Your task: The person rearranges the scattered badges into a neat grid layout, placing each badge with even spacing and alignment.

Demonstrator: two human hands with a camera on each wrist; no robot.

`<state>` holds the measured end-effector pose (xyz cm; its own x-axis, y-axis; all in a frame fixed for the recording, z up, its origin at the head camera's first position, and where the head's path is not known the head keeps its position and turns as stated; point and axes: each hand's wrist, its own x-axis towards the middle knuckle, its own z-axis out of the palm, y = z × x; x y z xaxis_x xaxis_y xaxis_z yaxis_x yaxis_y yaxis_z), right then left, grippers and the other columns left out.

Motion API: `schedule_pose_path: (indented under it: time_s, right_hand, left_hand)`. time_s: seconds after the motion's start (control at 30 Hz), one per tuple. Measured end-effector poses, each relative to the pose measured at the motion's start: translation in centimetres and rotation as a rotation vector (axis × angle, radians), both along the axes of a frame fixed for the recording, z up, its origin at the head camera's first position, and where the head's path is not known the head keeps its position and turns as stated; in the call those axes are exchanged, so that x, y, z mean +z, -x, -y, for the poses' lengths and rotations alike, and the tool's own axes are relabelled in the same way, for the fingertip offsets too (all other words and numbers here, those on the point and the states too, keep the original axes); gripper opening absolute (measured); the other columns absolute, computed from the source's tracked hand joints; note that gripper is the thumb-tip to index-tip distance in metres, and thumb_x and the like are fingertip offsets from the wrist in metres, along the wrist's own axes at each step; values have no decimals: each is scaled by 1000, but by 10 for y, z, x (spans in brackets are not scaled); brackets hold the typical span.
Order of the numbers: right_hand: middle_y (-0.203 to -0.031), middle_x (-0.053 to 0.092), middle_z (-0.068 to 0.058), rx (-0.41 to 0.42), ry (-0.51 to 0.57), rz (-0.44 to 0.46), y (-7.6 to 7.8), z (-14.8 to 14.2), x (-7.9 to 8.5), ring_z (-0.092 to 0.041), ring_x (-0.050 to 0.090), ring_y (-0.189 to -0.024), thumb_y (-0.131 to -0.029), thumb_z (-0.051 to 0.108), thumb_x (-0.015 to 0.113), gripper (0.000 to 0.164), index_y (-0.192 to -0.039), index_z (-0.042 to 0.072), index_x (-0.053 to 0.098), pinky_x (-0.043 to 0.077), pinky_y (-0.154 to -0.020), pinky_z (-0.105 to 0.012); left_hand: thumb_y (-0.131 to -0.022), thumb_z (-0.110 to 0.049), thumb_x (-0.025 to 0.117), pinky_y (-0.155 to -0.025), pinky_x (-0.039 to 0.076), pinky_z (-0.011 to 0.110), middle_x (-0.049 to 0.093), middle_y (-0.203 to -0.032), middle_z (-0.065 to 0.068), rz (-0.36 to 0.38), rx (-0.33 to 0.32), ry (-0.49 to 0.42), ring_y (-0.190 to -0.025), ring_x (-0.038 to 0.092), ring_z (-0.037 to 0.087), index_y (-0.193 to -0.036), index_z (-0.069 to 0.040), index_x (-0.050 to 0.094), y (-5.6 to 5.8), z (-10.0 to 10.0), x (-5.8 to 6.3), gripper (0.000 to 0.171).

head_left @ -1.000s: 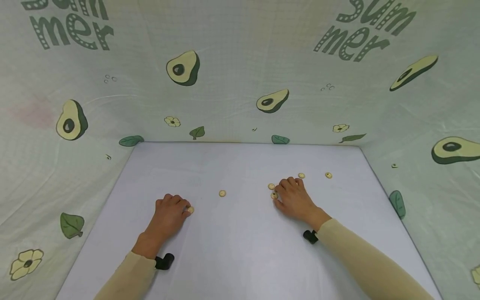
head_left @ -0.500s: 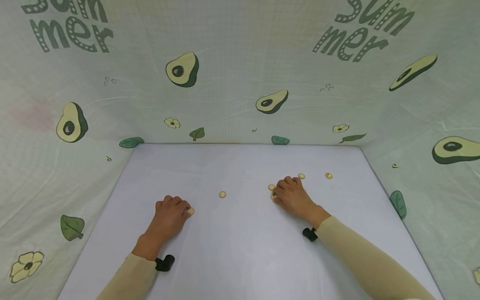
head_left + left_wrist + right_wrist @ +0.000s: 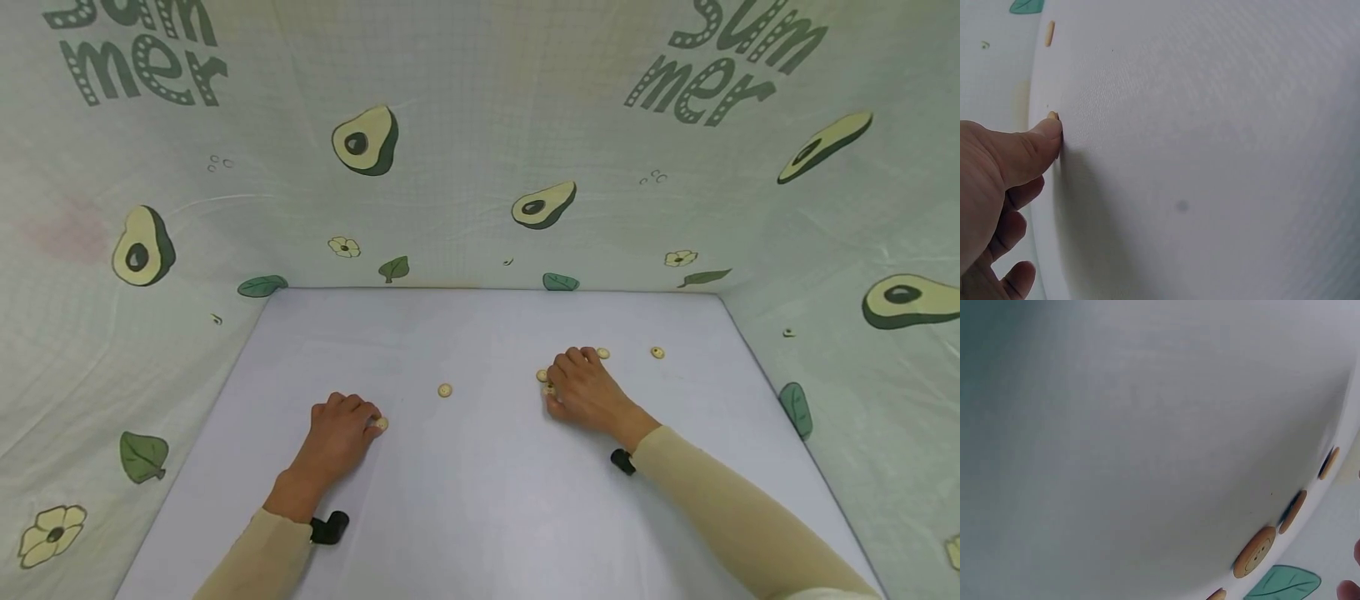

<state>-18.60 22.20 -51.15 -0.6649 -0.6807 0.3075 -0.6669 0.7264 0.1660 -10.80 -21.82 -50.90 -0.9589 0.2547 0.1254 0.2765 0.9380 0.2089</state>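
At the left of the table, my left hand pinches a small round wooden button between thumb and fingertips. In the left wrist view the thumb covers most of that button. My right hand is bent over the right part of the table. Two buttons lie at its fingertips, an outer button and a nearer button partly hidden by the fingers. The right wrist view shows several buttons, one with a smiling face; only fingertips show, apart from the buttons.
A lone button lies between the hands. Beyond the right hand lie another button and a farther button. A cloth printed with avocados and leaves encloses the table at the back and sides.
My right hand has shifted slightly forward over the buttons, its thumb and fingertips staying around the nearer one. My left hand keeps its pinch on its button in the same place.
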Motion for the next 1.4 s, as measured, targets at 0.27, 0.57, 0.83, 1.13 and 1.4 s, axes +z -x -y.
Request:
schedule_pose_path:
  time_s: [0.27,0.57,0.83,1.13,1.4]
  right_hand:
    - [-93,62,-9,-52,-35,28,15,-4,8,-31,53,-94,-93,29,69,23,-94,6,65,45,-94,-53]
    - [-98,64,-9,-118,-55,82,61,-4,27,-30,51,-96,-95,32,74,27,-100,5,70,43,-94,-52]
    - [-99,63,-9,-151,-52,159,93,4,23,-30,48,-96,-99,27,71,23,-104,4,72,40,-95,-51]
    - [-106,64,-9,-206,-46,274,103,14,13,-30,49,-101,-103,24,67,21,-111,5,72,39,-98,-53]
    - [-113,66,-8,-233,-59,314,104,17,10,-29,50,-104,-105,28,64,24,-114,8,73,39,-100,-53]
  left_hand:
    - [-90,-21,85,-89,47,57,71,-103,5,-30,-14,10,-103,59,32,-104,-12,75,2,0,-2,19]
    - [-90,-22,85,-89,46,57,69,-102,5,0,4,16,-103,59,31,-105,-13,74,3,0,-5,20]
    - [-90,-19,85,-87,48,57,70,-101,5,-6,7,21,-101,60,31,-104,-12,73,2,-1,-5,20]
    - [-88,-20,87,-85,50,56,70,-98,5,-17,5,36,-98,60,31,-103,-11,74,2,-2,-4,21]
    - [-89,-18,86,-87,49,57,70,-100,5,7,11,12,-101,60,31,-104,-11,74,1,-2,-1,20]
